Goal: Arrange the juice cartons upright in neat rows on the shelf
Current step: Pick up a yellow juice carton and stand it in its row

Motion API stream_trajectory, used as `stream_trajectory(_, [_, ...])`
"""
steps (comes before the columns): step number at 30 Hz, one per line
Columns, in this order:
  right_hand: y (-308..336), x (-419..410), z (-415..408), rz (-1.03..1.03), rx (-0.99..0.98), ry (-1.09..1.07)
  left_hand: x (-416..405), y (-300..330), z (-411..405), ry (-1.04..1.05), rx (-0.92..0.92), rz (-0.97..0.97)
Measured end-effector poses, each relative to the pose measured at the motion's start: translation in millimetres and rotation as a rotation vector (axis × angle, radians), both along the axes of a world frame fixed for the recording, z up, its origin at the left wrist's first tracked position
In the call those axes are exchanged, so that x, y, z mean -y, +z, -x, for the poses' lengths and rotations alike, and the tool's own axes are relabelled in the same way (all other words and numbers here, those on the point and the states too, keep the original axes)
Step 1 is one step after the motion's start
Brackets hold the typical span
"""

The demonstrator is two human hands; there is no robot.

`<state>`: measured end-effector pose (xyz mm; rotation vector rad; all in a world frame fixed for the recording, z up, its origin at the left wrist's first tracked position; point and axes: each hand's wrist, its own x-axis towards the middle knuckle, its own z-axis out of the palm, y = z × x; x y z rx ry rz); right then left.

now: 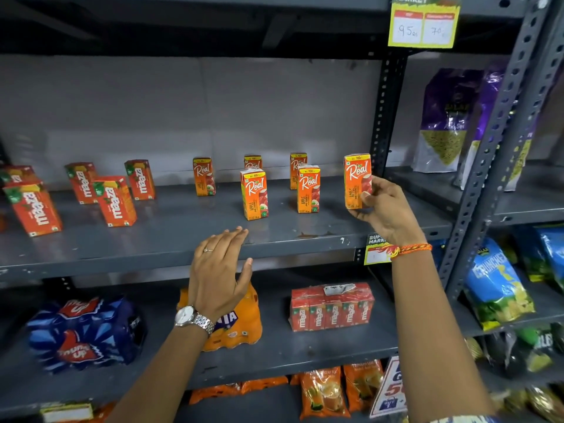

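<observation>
Head view: at the far left of the grey metal shelf (183, 239), five red Maaza cartons (114, 200) are seen standing upright in a loose cluster, well apart from each other. Further right on the same shelf, five orange Real apple cartons (254, 193) are stood upright in two ragged rows, three at the back near the wall and two in front. Below and just in front of the shelf edge, the left hand (218, 270) is held open with fingers spread, palm down, gripping nothing; a ring and a metal wristwatch (193, 319) are worn on it. To the right, a sixth Real carton (357, 180) is gripped upright by the right hand (381, 210), thumb and fingers closed round its lower right side, near the shelf's right upright post; whether its base touches the shelf cannot be told. A braided thread band (412, 249) is worn on that wrist.
</observation>
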<state>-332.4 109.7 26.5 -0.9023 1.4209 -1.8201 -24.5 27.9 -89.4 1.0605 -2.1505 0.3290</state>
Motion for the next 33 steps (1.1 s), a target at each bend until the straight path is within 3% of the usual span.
stream_trajectory(6, [-3.6, 3.9, -10.5, 0.074, 0.079, 0.014, -1.6, 1.8, -4.6, 0.001, 0.051, -0.016])
stream_trajectory(13, [14.4, 27.6, -62.2, 0.216, -0.021, 0.085, 1.3, 5.1, -46.0, 0.007, 0.102, 0.021])
stream_trajectory(23, [3.7, 106.4, -207.2, 0.084, -0.337, 0.304, 21.6, 2.6, -129.1, 0.140, 0.027, 0.086])
stream_trajectory(27, [-10.7, 131.7, -240.8, -0.004, -0.423, 0.305, 21.2, 2.5, -135.8, 0.100, 0.049, 0.084])
stream_trajectory(33, [-23.3, 147.3, -248.9, -0.079, -0.601, 0.233, 17.1, 4.0, -133.5, 0.072, -0.065, 0.028])
